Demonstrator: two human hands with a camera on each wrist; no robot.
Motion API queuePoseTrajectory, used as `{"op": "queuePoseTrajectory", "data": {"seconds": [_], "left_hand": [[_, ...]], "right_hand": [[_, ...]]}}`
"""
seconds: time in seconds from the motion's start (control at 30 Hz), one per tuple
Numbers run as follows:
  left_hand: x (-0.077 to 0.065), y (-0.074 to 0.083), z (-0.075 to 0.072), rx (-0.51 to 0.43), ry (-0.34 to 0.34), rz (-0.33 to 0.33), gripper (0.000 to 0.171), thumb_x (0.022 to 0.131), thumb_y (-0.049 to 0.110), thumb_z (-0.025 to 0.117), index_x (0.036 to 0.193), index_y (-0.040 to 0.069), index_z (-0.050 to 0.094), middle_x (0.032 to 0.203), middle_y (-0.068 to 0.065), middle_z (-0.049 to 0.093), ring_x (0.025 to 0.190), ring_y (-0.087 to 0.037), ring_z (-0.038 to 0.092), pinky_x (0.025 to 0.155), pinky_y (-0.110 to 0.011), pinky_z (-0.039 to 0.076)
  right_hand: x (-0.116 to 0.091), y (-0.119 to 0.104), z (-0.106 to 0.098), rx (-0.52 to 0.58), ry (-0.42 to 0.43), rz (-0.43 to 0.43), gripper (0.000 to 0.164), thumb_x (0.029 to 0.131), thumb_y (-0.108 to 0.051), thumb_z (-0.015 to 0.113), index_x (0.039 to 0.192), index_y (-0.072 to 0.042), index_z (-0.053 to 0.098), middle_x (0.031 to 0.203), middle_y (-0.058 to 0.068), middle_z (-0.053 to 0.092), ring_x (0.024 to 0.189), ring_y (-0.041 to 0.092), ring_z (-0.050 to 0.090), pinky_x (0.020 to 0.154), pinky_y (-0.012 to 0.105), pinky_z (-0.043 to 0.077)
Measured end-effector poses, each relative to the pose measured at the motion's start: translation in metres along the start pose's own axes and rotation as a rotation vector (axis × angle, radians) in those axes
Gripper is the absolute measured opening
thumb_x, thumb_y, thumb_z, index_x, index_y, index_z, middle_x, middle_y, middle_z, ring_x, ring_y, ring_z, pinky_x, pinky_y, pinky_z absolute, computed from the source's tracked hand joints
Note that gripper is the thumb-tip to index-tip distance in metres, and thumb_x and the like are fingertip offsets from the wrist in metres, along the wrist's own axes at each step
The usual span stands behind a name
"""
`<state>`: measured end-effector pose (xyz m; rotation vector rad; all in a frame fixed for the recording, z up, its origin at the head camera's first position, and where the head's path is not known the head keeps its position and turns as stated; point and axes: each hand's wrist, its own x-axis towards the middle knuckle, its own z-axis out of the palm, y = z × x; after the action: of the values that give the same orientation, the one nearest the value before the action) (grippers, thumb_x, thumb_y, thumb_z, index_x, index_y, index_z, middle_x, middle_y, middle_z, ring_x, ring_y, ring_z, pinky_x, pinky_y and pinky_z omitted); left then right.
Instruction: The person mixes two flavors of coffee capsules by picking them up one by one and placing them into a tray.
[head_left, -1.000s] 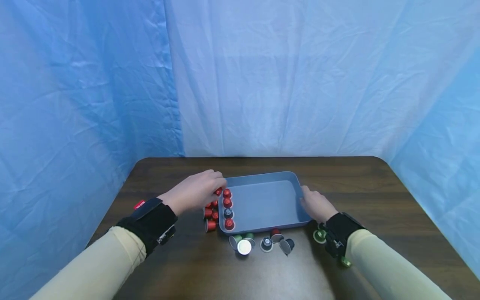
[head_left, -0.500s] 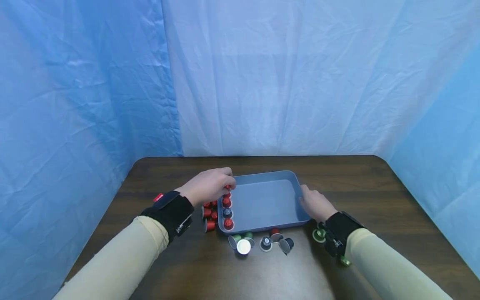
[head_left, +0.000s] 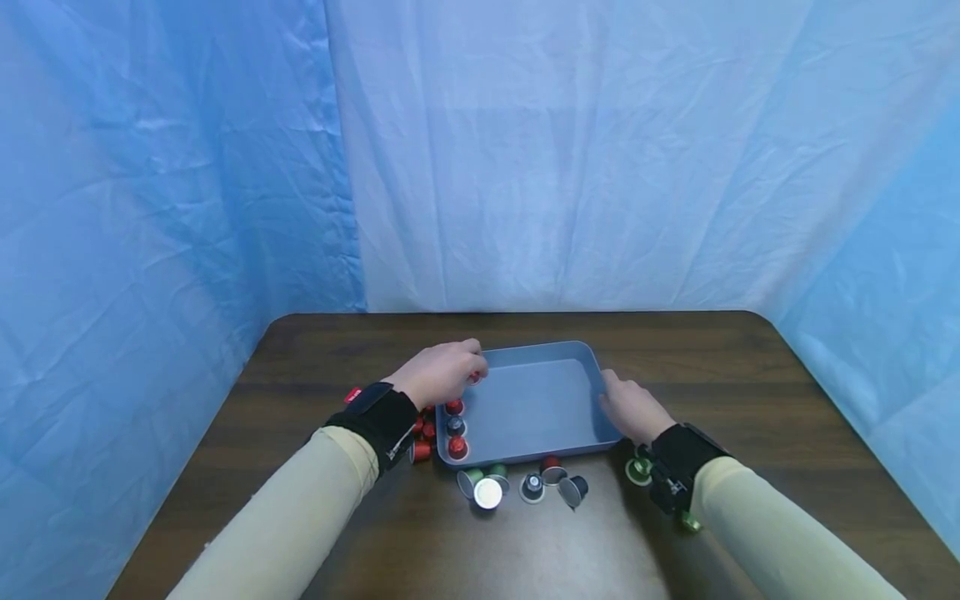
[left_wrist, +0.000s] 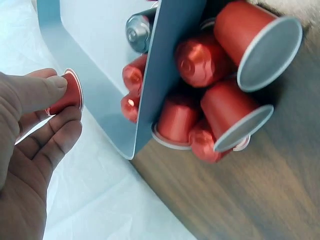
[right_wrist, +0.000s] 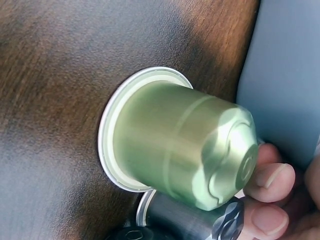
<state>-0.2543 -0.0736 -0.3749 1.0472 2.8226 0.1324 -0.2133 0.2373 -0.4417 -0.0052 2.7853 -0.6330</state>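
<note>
My left hand [head_left: 442, 371] is over the far left corner of a blue-grey tray [head_left: 532, 400]. Between thumb and fingers it pinches a red coffee capsule [left_wrist: 71, 95], lid outward. Along the tray's left wall stands a row of red capsules [head_left: 457, 447] with a dark blue-grey one [head_left: 455, 426] among them. My left hand hides the far end of this row in the head view. At the tray's right wall, my right hand [head_left: 633, 408] grips the edge with bent fingers. Close to those fingers are a green capsule [right_wrist: 180, 140] and a black capsule [right_wrist: 180, 217].
Several red capsules [left_wrist: 232, 112] lie heaped outside the tray's left wall. In front of the tray are green capsules [head_left: 470, 482], a white-lidded one [head_left: 487, 493], a red one [head_left: 553, 468] and dark ones [head_left: 573, 490]. Blue-white cloth [head_left: 525, 167] hangs behind the brown table [head_left: 750, 392].
My left hand has carried the red capsule rightward from outside the tray's left wall, over the row, to above the tray floor. My right hand has stayed at the tray's right edge.
</note>
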Motion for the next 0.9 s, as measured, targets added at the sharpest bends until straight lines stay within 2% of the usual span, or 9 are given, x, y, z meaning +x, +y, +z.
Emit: {"op": "queuePoseTrajectory", "data": {"seconds": [0.2,0.4,0.67,0.9], "left_hand": [[0.007,0.002,0.008,-0.01,-0.049,-0.016,0.031,0.091,0.008,0.077,0.12,0.017,0.075,0.107,0.0,0.06,0.094,-0.014,0.061,0.091,-0.029,0.056],[0.012,0.0,0.017,0.02,-0.079,-0.028,0.027,0.091,0.01,0.078,0.118,0.016,0.076,0.107,-0.002,0.06,0.093,-0.016,0.061,0.092,-0.029,0.056],[0.015,-0.005,0.03,0.126,-0.099,-0.013,0.031,0.095,0.019,0.074,0.126,0.014,0.073,0.129,-0.007,0.064,0.11,-0.02,0.064,0.1,-0.037,0.053],[0.013,-0.008,0.031,0.106,-0.122,-0.027,0.03,0.101,0.028,0.066,0.126,0.014,0.073,0.141,-0.007,0.06,0.124,-0.024,0.062,0.105,-0.041,0.05]], "right_hand": [[0.0,-0.001,0.001,0.014,-0.01,0.013,0.046,0.108,-0.013,0.045,0.147,0.007,0.033,0.135,0.033,0.057,0.119,0.043,0.062,0.097,0.058,0.052],[0.001,-0.002,0.001,0.017,-0.002,0.006,0.046,0.108,-0.014,0.045,0.148,0.007,0.033,0.136,0.034,0.056,0.124,0.044,0.06,0.099,0.059,0.05],[0.001,-0.003,0.004,0.013,0.009,0.011,0.046,0.108,-0.014,0.045,0.148,0.007,0.034,0.136,0.033,0.056,0.123,0.044,0.06,0.099,0.058,0.05],[0.0,-0.003,0.003,-0.003,0.014,0.005,0.045,0.108,-0.013,0.047,0.146,0.007,0.035,0.133,0.033,0.058,0.119,0.043,0.063,0.097,0.058,0.051]]}}
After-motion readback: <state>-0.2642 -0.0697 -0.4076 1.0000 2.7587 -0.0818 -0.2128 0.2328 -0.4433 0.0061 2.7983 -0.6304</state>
